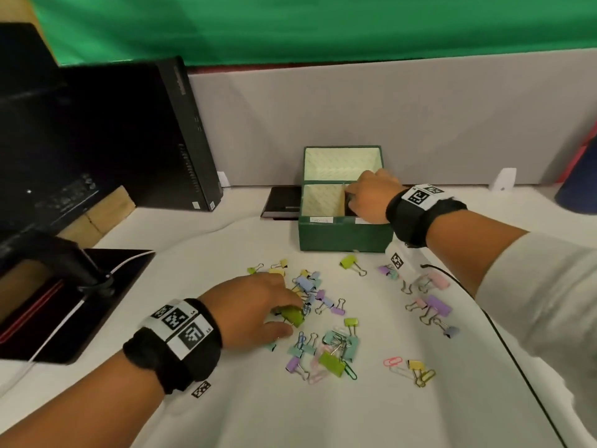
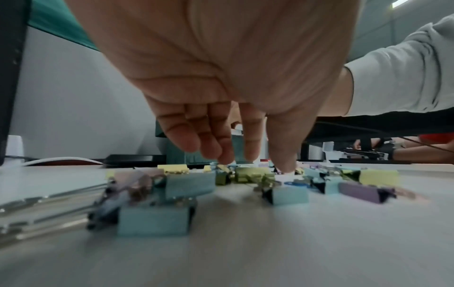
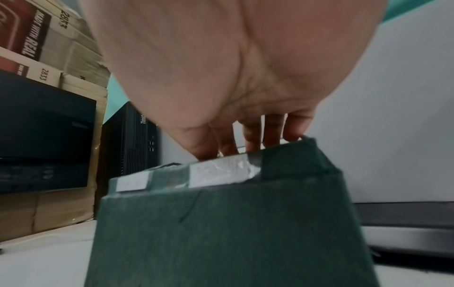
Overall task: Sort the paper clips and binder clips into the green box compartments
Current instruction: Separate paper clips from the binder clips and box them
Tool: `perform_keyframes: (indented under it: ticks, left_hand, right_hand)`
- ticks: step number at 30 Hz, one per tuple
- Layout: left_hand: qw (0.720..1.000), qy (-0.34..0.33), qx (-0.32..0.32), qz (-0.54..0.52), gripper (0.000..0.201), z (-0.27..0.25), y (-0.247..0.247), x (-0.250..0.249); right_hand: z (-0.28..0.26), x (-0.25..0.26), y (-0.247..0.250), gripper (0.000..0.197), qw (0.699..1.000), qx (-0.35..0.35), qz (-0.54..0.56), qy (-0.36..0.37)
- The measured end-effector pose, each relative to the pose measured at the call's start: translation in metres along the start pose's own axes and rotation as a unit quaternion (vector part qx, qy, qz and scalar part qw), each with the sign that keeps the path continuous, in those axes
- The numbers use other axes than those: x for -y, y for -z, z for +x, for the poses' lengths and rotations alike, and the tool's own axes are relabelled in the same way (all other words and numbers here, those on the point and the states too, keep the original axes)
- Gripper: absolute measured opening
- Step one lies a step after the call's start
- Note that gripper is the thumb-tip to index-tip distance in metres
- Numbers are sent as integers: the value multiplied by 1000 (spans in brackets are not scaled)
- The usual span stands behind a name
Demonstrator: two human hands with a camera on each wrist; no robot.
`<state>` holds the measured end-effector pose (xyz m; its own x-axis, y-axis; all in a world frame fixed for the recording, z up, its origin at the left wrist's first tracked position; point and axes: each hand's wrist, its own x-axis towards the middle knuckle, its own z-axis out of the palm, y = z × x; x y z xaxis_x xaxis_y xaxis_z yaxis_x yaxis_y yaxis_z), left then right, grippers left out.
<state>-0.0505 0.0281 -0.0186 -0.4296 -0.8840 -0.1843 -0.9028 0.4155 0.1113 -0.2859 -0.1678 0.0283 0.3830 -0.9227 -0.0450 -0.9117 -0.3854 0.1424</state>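
The green box stands at the back of the white table, its pale lining divided into a wide back compartment and two front ones. My right hand reaches down into the front right compartment. In the right wrist view its fingertips dip behind the box rim, so what they hold is hidden. Several pastel binder clips and paper clips lie scattered in front of the box. My left hand is low over the pile, index finger and thumb pinching an olive-green binder clip.
A black computer tower and a monitor stand fill the left side. A flat black device lies left of the box. A black cable runs down the table's right side. A grey partition closes the back.
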Motion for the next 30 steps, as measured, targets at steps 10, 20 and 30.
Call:
perform_keyframes:
  ticks: [10, 20, 30]
  left_hand:
    - [995, -99, -13, -3, 29, 7, -13, -3]
    - [999, -28, -36, -22, 9, 5, -12, -7]
    - [995, 45, -51, -66, 30, 5, -5, -13]
  right_hand:
    - [-93, 28, -9, 16, 974, -69, 122, 177]
    - [-138, 55, -36, 22, 956, 130, 75, 252]
    - [-142, 63, -39, 30, 955, 121, 90, 254]
